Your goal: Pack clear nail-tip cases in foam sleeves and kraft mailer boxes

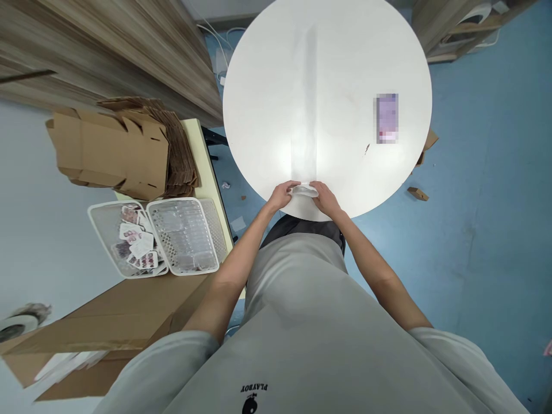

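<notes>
A long, translucent plastic sleeve (pixel 304 115) lies flat across the white round table (pixel 263 75), running from the far side to the near edge. Its near end is held up, and its mouth gapes as a narrow oval. My left hand (pixel 282 194) pinches the left side of that end between thumb and fingers. On the right side, my right hand (pixel 325 198) grips the same rim. Both hands are close together at the near table edge. Whether anything is inside the sleeve I cannot tell.
A blurred purple rectangle (pixel 387 118) lies on the table's right. To the left, a side table (pixel 202 155) bears stacked flat cardboard boxes (pixel 116 152) and white baskets (pixel 185 236), with cards and clear plastic packs. A large open carton (pixel 129 310) stands nearer. Cardboard scraps (pixel 418 194) lie on the floor.
</notes>
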`<action>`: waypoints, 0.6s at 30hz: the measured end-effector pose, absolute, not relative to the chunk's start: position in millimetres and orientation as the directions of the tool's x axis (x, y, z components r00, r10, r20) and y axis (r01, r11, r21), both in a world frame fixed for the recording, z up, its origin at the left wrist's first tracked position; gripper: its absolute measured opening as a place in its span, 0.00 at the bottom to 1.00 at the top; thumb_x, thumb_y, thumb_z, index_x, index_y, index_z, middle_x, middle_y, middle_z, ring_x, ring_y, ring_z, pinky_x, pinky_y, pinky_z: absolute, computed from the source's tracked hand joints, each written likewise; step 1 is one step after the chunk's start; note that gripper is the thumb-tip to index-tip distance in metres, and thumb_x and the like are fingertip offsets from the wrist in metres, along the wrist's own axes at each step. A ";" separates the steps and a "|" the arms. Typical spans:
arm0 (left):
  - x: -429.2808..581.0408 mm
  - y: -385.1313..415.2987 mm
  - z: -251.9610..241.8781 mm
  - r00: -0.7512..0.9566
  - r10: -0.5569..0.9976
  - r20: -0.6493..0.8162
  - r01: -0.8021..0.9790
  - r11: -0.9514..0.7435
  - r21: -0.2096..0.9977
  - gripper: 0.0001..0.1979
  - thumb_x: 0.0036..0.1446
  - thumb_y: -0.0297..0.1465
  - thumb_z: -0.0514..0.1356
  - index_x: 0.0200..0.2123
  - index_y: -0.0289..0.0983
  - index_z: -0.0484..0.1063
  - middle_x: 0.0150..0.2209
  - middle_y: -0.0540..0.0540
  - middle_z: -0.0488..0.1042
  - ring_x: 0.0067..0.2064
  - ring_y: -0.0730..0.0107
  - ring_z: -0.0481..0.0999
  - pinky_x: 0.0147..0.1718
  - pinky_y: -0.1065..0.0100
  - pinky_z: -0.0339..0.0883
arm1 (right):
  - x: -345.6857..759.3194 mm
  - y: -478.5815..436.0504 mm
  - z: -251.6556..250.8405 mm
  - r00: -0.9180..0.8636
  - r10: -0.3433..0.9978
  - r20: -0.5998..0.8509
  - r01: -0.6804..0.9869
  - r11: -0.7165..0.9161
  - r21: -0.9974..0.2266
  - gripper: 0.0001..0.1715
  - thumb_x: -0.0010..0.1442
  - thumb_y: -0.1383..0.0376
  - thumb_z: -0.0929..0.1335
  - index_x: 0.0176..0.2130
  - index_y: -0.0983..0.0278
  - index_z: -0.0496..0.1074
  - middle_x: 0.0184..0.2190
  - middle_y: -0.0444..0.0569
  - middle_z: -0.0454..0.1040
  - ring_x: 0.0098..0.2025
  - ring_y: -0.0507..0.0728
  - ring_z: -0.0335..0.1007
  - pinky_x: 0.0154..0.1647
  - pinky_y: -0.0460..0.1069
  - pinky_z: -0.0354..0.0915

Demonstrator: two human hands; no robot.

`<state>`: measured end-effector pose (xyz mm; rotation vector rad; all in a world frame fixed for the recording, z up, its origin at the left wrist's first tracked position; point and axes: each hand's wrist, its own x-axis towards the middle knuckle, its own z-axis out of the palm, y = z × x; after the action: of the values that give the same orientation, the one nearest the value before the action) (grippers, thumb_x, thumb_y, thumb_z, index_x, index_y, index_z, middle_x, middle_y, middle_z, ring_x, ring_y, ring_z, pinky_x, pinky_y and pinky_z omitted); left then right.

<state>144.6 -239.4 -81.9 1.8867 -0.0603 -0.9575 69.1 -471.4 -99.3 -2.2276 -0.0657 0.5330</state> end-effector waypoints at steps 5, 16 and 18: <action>143.1 -252.4 -79.0 0.758 -0.316 -0.570 0.333 -0.564 0.755 0.17 0.65 0.34 0.69 0.56 0.38 0.83 0.58 0.38 0.86 0.59 0.50 0.84 0.62 0.55 0.77 | 83.8 -466.6 -106.7 0.924 0.053 -0.380 -0.287 -0.560 -0.777 0.20 0.79 0.52 0.64 0.56 0.61 0.78 0.59 0.60 0.76 0.61 0.66 0.74 0.65 0.60 0.73; 156.2 -284.9 -88.9 0.804 0.018 -0.594 0.432 -0.703 0.564 0.12 0.70 0.37 0.67 0.52 0.38 0.81 0.54 0.37 0.85 0.55 0.50 0.83 0.59 0.55 0.75 | 119.1 -444.5 -119.5 0.761 -0.398 -0.512 -0.649 -0.458 -0.608 0.20 0.68 0.55 0.75 0.55 0.61 0.73 0.50 0.55 0.79 0.51 0.65 0.77 0.60 0.63 0.74; 156.8 -287.1 -88.1 0.865 0.020 -0.502 0.359 -0.724 0.589 0.22 0.68 0.32 0.68 0.63 0.38 0.76 0.63 0.34 0.80 0.62 0.48 0.80 0.63 0.52 0.73 | 122.8 -440.1 -117.3 0.809 -0.392 -0.437 -0.587 -0.558 -0.586 0.20 0.71 0.57 0.73 0.57 0.61 0.72 0.55 0.58 0.77 0.57 0.68 0.75 0.62 0.65 0.73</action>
<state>156.8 -287.1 -88.1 2.3187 0.2727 -0.6136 122.8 -440.1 -117.3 -2.2321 0.7172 0.3306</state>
